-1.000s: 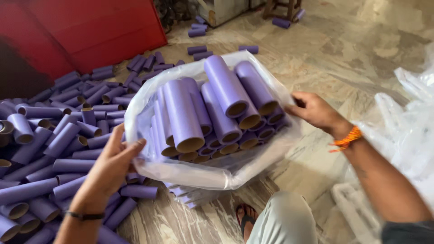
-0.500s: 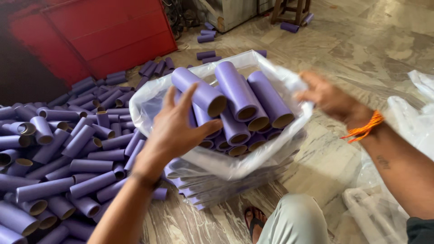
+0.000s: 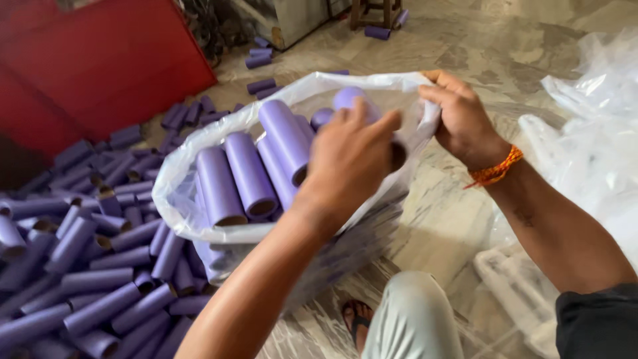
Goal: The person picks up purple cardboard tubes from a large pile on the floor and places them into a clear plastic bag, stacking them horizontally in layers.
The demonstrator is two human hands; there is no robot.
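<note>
Both hands at the mouth of a full bag of purple tubes.

Loose purple tubes heap on the floor left of your fingers, a red panel behind them. Your left hand curls over the packed tubes, fingers closed around one tube end (which exactly, hard to say). Your right hand pinches the clear plastic bag rim just beside your left fingertips; keep that rim taut. Crumpled clear plastic lies right, unlabelled.

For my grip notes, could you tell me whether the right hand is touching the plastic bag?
Touching: the head view shows the right hand pinching the plastic bag rim between its fingertips.
</note>
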